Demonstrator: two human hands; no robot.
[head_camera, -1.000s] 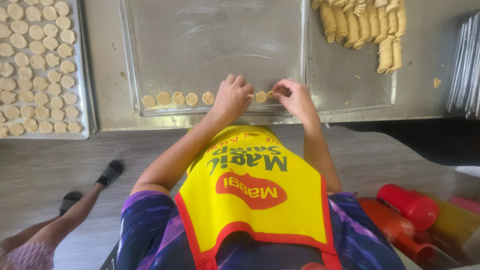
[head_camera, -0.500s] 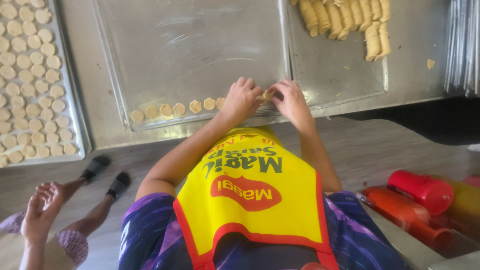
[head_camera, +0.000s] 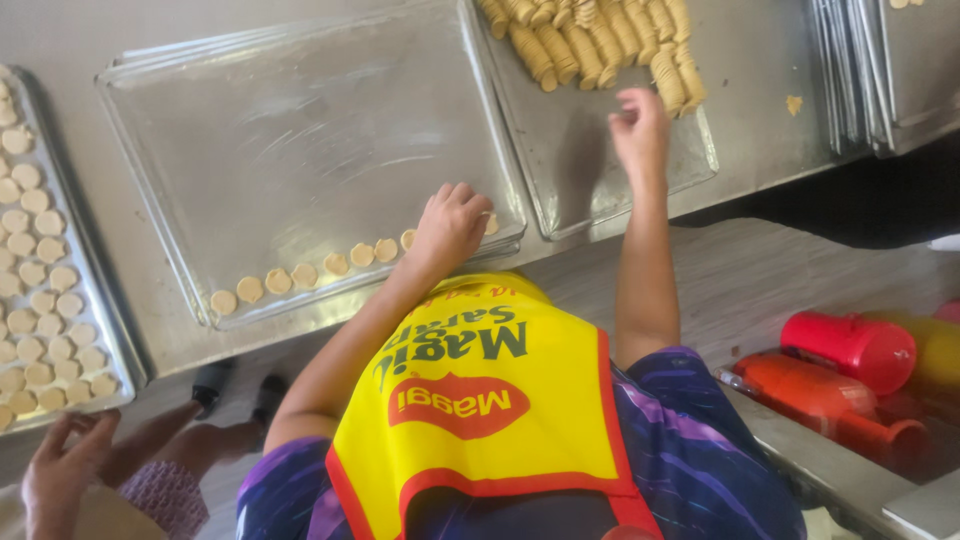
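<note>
The left hand lies palm down with fingers loosely curled on the near right corner of a large shiny metal baking tray, its fingertips over the end of a row of small round pale dough discs that runs along the tray's near edge; whether it pinches a disc cannot be told. The right hand is raised farther right, fingers bunched loosely together, just beside the near end of a heap of stacked pale dough discs lying on a second metal tray; nothing can be made out in its grip. Both trays rest on a steel table. At the far left a third metal tray is filled with rows of the same discs. Near right stand red plastic bottles. Another person's hand shows at the near left corner.
</note>
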